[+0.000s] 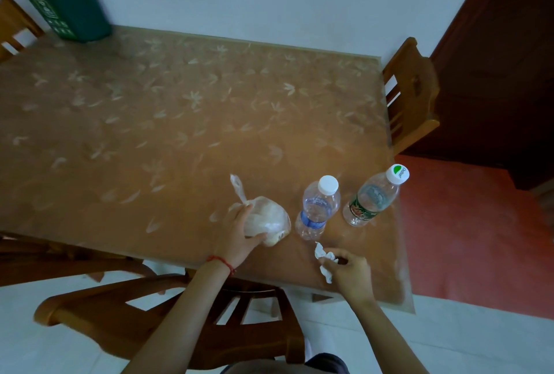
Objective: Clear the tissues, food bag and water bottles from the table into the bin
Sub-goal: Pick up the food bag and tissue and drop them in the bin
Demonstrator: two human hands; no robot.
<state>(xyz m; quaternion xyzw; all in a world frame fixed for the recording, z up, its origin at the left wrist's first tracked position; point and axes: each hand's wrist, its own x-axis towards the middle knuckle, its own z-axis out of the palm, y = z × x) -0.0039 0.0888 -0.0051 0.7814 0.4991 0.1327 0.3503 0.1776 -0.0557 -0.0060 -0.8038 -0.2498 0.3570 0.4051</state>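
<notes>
Now both hands are gathering the soft rubbish first, at the near right corner of the desk (180,109).

Closing around the clear food bag (265,219), the left hand (236,238) is cupping its near side, while the right hand (349,271) is pinching the crumpled tissues (323,258) in curled fingers, probably so both can go in one trip. Just beyond, the two water bottles, one blue-labelled (316,208) and one green-labelled (373,199), are standing upright and untouched. Far off at the left corner, the green bin (75,10) is waiting with its dark liner open.
</notes>
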